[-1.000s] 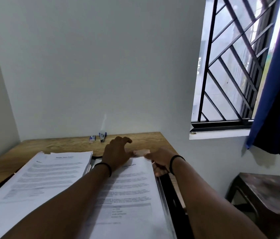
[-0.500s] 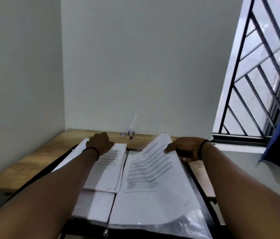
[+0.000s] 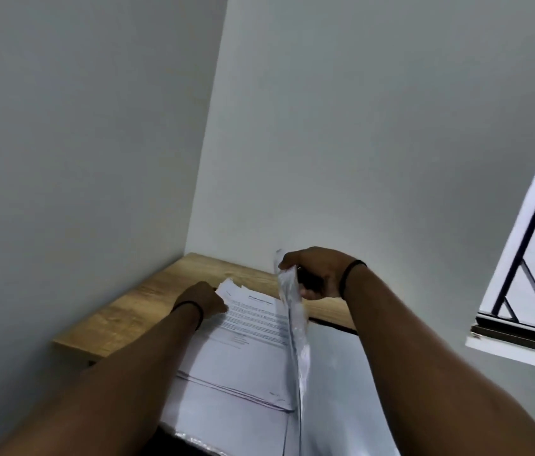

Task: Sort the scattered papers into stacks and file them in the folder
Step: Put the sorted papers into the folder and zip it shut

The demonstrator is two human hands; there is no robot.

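**Printed white paper sheets: mid-flip in the folder, floppy, hold by the edge**

Printed white paper sheets (image 3: pixel 253 327) lie stacked on the left half of the open clear-plastic folder (image 3: pixel 335 373) on the light wooden desk (image 3: pixel 147 304). Left hand (image 3: pixel 205 299) rests on the stack's far left corner; fingers mostly hidden, can't tell their curl. Right hand (image 3: pixel 317 273) pinches the top edge of a glossy clear sleeve with a sheet inside (image 3: pixel 294 324), standing on edge over the spine. Judgement: light, limp, slippery; it will sag and buckle if held by one corner. Grip near the top edge's middle, keep the stack pinned flat, lay the sleeve down slowly. Barred window (image 3: pixel 529 258) at right.
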